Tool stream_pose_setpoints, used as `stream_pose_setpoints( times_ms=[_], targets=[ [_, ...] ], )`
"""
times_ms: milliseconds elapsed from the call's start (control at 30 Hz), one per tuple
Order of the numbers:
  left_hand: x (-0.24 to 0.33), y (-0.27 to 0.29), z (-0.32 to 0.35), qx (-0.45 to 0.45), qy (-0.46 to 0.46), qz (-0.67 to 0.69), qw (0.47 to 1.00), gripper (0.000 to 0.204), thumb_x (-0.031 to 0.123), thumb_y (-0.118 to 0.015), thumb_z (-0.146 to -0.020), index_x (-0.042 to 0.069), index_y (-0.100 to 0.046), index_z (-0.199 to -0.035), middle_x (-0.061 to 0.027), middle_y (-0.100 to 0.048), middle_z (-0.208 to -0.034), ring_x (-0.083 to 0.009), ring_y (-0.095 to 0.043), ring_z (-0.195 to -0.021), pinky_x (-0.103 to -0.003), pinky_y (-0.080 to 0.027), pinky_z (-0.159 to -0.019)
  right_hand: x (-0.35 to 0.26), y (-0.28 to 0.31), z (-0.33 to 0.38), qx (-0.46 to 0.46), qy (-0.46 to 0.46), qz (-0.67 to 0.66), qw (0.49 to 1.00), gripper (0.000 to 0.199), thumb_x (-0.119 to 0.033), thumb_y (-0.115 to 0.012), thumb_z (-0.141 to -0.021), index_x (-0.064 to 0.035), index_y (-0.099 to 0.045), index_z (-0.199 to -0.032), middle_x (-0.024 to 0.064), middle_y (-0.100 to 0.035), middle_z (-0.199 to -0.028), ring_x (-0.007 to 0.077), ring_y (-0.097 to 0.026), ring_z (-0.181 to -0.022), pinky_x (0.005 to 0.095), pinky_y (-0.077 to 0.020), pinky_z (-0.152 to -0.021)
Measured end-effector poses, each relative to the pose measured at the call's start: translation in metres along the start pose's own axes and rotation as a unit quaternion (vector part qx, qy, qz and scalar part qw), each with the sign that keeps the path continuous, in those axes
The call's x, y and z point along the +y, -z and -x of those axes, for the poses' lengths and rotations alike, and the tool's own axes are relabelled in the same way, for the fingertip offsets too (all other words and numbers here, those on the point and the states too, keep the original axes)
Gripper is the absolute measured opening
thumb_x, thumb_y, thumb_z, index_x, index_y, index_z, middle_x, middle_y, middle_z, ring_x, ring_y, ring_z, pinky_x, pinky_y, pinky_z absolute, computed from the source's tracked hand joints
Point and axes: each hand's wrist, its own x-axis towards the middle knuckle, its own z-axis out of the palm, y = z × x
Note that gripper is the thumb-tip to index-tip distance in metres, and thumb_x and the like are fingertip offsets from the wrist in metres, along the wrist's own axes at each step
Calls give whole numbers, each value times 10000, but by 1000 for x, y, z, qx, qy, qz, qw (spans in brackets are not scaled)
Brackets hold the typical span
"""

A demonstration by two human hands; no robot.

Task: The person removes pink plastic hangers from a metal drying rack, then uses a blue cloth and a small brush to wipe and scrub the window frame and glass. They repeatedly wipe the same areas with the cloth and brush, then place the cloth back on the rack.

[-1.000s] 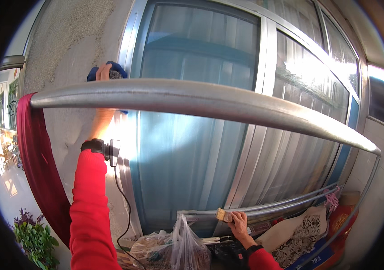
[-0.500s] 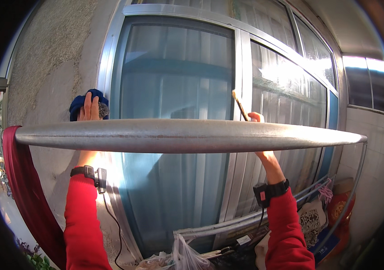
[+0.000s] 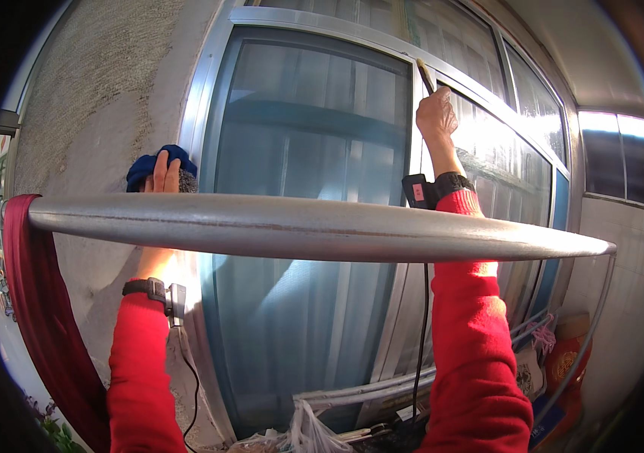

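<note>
My left hand (image 3: 162,178) presses a bunched dark blue cloth (image 3: 141,171) with a grey fuzzy edge against the wall beside the window frame. Its fingers lie over the cloth, while a thick metal pole hides the wrist. Up at the right, my right hand (image 3: 437,119) is closed around the dark handle of a small brush (image 3: 423,74). The pale bristles point upward and meet the silver window frame (image 3: 415,143) near its top corner, by the upright post. Left of that post stands a sliding window panel (image 3: 307,151) with blue-tinted glass.
The metal pole (image 3: 299,228) crosses in front of both forearms. A dark red cloth (image 3: 42,302) hangs from its left end. Below the window are white rails (image 3: 367,392), a clear plastic bag (image 3: 310,430) and a pink tangle (image 3: 543,336). Rough plaster wall (image 3: 103,98) lies left.
My right hand has risen with the brush from behind the pole to the top of the window post. My left hand stays on the cloth; the view has shifted slightly.
</note>
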Motion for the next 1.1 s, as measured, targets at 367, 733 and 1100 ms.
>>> stream_pose_setpoints(
  times_ms=[367, 733, 1100],
  targets=[
    [0, 5, 0, 24, -29, 27, 999, 677, 312, -547, -793, 96, -347, -1403, -96, -243, -1515, -413, -383, -1278, -524, -289, -1067, -29, -35, -9, 11, 65, 53, 996, 364, -82, -600, -813, 57, -507, -1137, 216, -527, -1153, 366, -611, -1021, 410, -515, -859],
    [-6, -8, -1, 9, -13, 52, 999, 644, 363, -531, -830, 88, -365, -1387, -106, -227, -1523, -414, -389, -1262, -549, -274, -1050, -217, -68, 76, 40, 331, -100, 937, 233, -37, -554, -792, 41, -538, -1011, 212, -582, -999, 356, -651, -861, 414, -541, -717],
    [-6, -12, 0, 57, -36, 43, 997, 634, 338, -555, -814, 56, -395, -1358, -145, -280, -1493, -391, -427, -1227, -535, -303, -1024, -146, -37, 36, 0, 311, 53, 949, 425, -60, -660, -750, 47, -510, -1134, 195, -542, -1065, 332, -656, -879, 380, -556, -732]
  ],
)
